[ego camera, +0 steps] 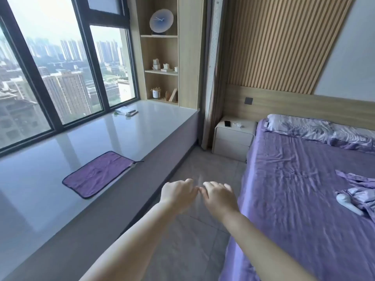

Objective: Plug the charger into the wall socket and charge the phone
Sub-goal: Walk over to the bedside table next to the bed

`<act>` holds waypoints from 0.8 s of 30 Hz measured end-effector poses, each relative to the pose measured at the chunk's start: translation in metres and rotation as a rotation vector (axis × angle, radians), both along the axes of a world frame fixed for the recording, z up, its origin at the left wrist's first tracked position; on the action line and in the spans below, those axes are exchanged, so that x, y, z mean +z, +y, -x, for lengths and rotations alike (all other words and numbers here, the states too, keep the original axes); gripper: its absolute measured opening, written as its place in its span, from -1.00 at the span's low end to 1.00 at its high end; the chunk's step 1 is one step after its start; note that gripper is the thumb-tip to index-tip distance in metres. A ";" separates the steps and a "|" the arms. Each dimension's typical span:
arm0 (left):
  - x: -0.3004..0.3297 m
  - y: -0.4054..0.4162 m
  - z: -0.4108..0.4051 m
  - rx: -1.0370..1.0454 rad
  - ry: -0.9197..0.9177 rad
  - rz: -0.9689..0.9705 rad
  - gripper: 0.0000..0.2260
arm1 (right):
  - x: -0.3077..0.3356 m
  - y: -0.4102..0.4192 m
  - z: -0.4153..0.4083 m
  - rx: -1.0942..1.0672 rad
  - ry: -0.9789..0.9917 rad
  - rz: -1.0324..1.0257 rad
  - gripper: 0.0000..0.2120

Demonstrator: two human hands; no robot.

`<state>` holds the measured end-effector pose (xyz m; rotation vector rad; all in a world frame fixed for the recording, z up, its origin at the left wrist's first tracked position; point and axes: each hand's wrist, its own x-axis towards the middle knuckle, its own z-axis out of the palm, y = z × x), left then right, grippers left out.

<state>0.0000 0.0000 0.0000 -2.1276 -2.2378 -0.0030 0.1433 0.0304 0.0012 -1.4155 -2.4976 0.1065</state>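
A small black rectangular phone (227, 123) lies flat on the top of a pale, rounded two-drawer bedside table (233, 139) at the far end of the room, its long axis running roughly toward the wooden headboard wall. Just to its right on the same top sits a white charger with its coiled cable (237, 125), near the phone, though whether they touch is too small to tell. A dark grey square wall socket (248, 100) is set in the light wood panel above the table.

Both things lie well ahead of the person's two bare hands, which reach forward over the grey tiled floor (182, 250) between the glossy grey window ledge (125, 138) and the bed with purple sheets (304, 199). The left hand (178, 192) and the right hand (218, 194) are held side by side, fingers loosely curled and empty, their nearest fingertips about touching. A purple cloth with dark trim (99, 174) lies flat on the ledge to the left of the hands
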 end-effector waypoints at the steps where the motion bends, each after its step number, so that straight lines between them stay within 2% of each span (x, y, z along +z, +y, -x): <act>1: -0.005 -0.004 0.007 0.012 -0.030 0.030 -0.76 | -0.005 -0.004 0.007 -0.009 -0.015 0.023 -0.67; 7: -0.050 -0.025 0.054 0.068 -0.236 0.136 -0.62 | -0.045 -0.025 0.047 -0.056 -0.053 0.141 -0.68; 16: -0.108 -0.050 0.096 -0.029 -0.247 0.273 -0.61 | -0.102 -0.065 0.079 -0.140 -0.139 0.367 -0.64; 20: -0.127 -0.060 0.099 -0.060 -0.276 0.352 -0.60 | -0.119 -0.075 0.080 -0.127 -0.233 0.435 -0.64; 24: -0.144 -0.060 0.100 -0.059 -0.297 0.395 -0.59 | -0.130 -0.071 0.078 -0.105 -0.238 0.508 -0.65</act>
